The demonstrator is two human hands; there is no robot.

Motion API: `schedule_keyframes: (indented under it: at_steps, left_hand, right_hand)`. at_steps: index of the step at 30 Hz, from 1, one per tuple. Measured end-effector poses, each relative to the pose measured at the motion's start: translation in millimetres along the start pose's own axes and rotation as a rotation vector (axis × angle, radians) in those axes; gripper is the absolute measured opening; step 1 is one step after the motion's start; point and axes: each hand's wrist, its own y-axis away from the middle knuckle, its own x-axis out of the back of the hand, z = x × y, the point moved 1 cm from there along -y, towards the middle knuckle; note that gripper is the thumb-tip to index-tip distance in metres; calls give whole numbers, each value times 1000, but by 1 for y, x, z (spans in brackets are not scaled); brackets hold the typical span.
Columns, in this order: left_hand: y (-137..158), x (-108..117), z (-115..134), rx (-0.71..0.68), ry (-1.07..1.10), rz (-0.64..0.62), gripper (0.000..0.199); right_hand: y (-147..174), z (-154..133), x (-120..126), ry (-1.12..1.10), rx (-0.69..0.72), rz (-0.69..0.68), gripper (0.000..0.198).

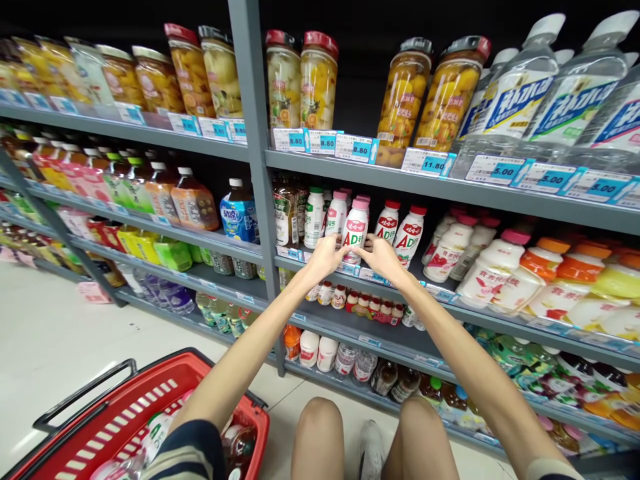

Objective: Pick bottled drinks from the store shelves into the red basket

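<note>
Both arms reach forward to the middle shelf. My left hand (327, 257) is closed against the left side of a white plastic drink bottle (356, 230) with a pink cap and a red and green label. From the other side, my right hand (381, 257) grips the same bottle, thumbs nearly meeting at its lower front. The bottle is upright at the shelf's front edge; whether its base touches the shelf is unclear. Similar bottles with red caps (410, 237) stand to the right, and a green-capped bottle (315, 218) is to the left.
A red shopping basket (260, 427) with several bottles inside sits on the floor at lower left. A grey shelf post (253, 100) rises left of my hands. Fruit jars (320, 80) and large water bottles (520, 80) line the shelf above. Small bottles (373, 307) stand below.
</note>
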Motion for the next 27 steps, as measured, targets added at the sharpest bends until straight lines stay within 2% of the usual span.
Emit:
schedule_keyframes:
  at_steps: [4,9,13,16,19,22,24,27]
  left_hand:
    - [-1,-2,-2,1,12,19,38]
    - [-2,-2,1,26,-50,19,35]
    - [0,1,6,16,-103,-8,37]
    - [6,8,9,11,-63,-18,40]
    - [15,24,9,-33,-70,4,28]
    - [25,40,4,-132,-144,-60,21]
    - [29,47,-3,-164,-148,-124,19]
    - [31,48,-14,-161,-124,-142,18]
  right_hand:
    - [0,1,0,-3,-8,-21,32]
    - [-3,5,-1,89,-46,-4,24]
    - [-5,4,-1,70,-41,-3,30]
    - [-1,0,3,46,-59,-22,32]
    - [12,-4,8,139,-83,43,25]
    - [29,-8,9,323,-1,114,13]
    - [38,-10,7,365,65,73,12]
    - [43,-10,-1,354,95,-13,10]
